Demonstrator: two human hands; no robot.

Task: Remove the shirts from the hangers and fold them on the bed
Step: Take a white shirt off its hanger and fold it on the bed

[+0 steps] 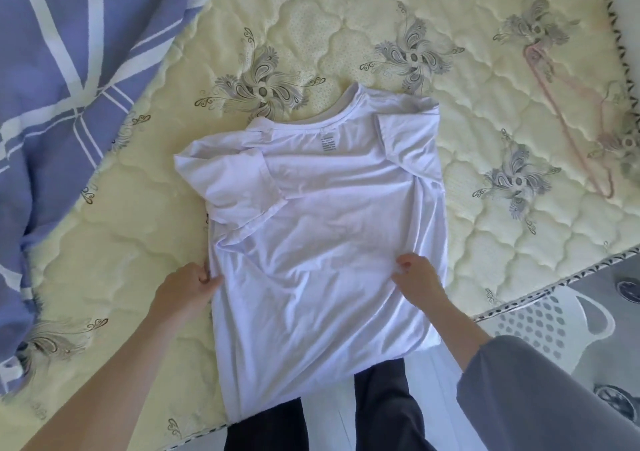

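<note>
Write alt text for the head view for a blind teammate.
A white short-sleeved T-shirt lies on a pale yellow quilted mattress, sleeves folded in, hem over the near edge; the left hand grips its left side, the right hand pinches its right. A thin pink hanger lies far right, a blue-and-white duvet left.

bright even daylight, soft shadows, wide-angle bending at edges.

Quilted bed (145, 242) with shirt (322, 242), hanger (557, 111), blue blanket (52, 69)
</note>
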